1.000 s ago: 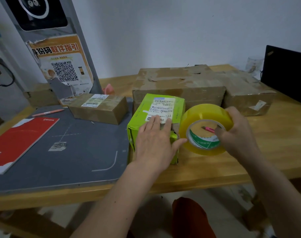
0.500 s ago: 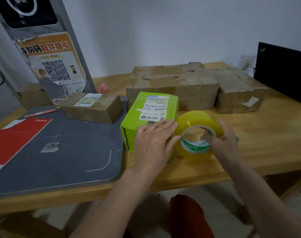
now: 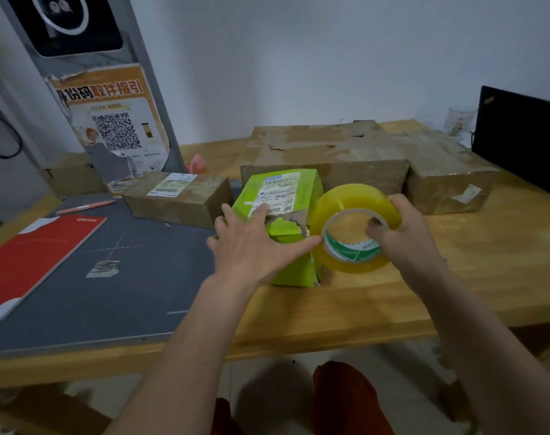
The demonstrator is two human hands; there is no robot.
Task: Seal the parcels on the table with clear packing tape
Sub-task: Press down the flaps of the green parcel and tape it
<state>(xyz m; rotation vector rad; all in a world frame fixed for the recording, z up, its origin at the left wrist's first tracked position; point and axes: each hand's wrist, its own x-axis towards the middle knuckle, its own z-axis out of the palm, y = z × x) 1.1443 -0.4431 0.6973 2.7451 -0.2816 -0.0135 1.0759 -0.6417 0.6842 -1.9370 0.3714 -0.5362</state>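
A green box (image 3: 283,215) stood near the front edge of the tabletop (image 3: 487,277), partly on a grey mat (image 3: 110,293); its torn near top edge was pressed by the left hand (image 3: 251,246), fingers spread flat. The tape roll (image 3: 355,227) was gripped by the right hand (image 3: 402,230), fingers curled through its core, and was held against the box's right side. Behind, toward the back edge, a long brown parcel (image 3: 324,158) and a second parcel (image 3: 449,180) lay side by side. A small parcel (image 3: 176,199) sat on the mat's far part. At the left edge lay a red booklet (image 3: 32,259) and a pen (image 3: 85,207). A black screen (image 3: 524,139) stood at the back right corner, a poster stand (image 3: 117,127) at back left.
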